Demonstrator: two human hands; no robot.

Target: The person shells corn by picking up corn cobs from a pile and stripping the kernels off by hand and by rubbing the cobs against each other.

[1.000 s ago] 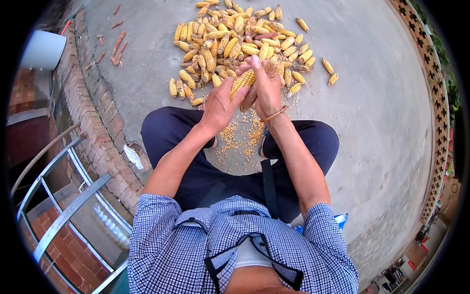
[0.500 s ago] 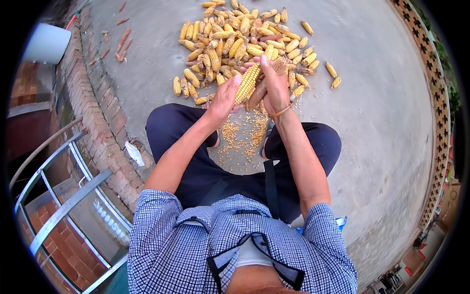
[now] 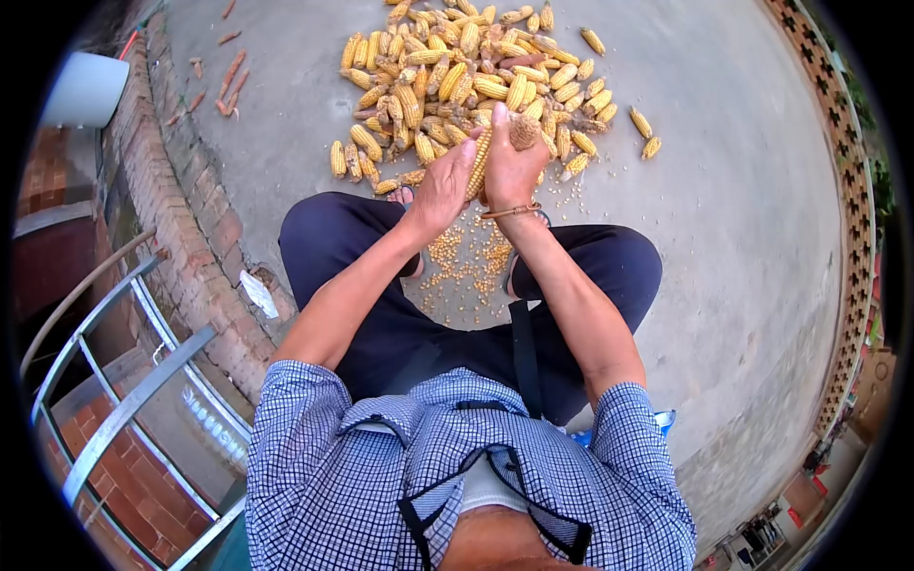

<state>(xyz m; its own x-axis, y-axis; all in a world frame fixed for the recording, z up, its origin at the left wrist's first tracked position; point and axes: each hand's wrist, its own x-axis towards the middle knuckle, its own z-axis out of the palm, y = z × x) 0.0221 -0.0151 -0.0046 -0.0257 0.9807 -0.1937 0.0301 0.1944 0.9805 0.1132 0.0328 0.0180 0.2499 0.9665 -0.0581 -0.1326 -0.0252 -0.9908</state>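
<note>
Between my palms is a yellow corn cob [image 3: 480, 164], with most of its kernels still on. My left hand [image 3: 446, 189] is wrapped along its left side. My right hand [image 3: 514, 169] grips a brown stripped cob [image 3: 523, 132], whose end sticks out beside the thumb, and presses it against the yellow cob. The fingers under both cobs are mostly hidden. Just beyond my hands lies a heap of yellow corn cobs [image 3: 409, 100]. Loose kernels [image 3: 464, 257] are scattered on the ground between my feet.
Several stripped cobs [image 3: 231, 81] lie on the concrete floor [image 3: 743, 190] at the upper left. A brick edge [image 3: 186, 209], a white bucket [image 3: 86, 90] and a metal frame [image 3: 129, 409] stand on the left. A perforated wall [image 3: 852, 190] curves along the right.
My hands have closed together around the cobs. The yellow cob has turned more upright and is more covered, and the stripped cob now shows mainly its end.
</note>
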